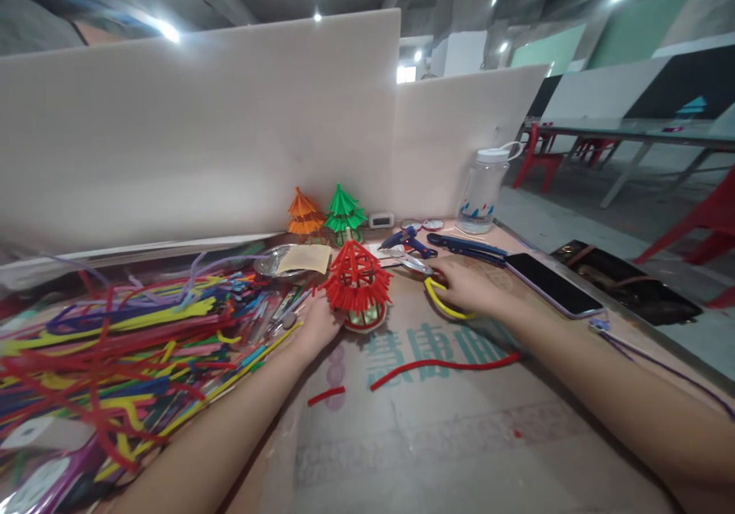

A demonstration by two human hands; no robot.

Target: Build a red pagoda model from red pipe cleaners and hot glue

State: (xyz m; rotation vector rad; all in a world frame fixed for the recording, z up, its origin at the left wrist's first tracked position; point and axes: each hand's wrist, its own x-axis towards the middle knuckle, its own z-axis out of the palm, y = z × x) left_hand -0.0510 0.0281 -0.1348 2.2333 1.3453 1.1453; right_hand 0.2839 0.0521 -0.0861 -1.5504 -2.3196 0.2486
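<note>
My left hand (319,322) is closed on the base of a small red pipe-cleaner tree (357,278) that stands on the cardboard-covered table (436,437). My right hand (468,288) rests to the right of it, fingers closed over the yellow-handled scissors (439,296), whose metal blades (414,263) point back and to the left. An orange tree (305,214) and a green tree (344,211) stand behind, near the white partition. A long red pipe cleaner (445,365) and a short red piece (325,395) lie loose in front of my hands.
A large heap of coloured pipe cleaners (115,338) fills the left side. A metal dish with a yellow card (287,261), a blue glue gun (405,240), a clear water bottle (482,191) and a phone (552,284) lie at the back and right. The table edge runs along the right.
</note>
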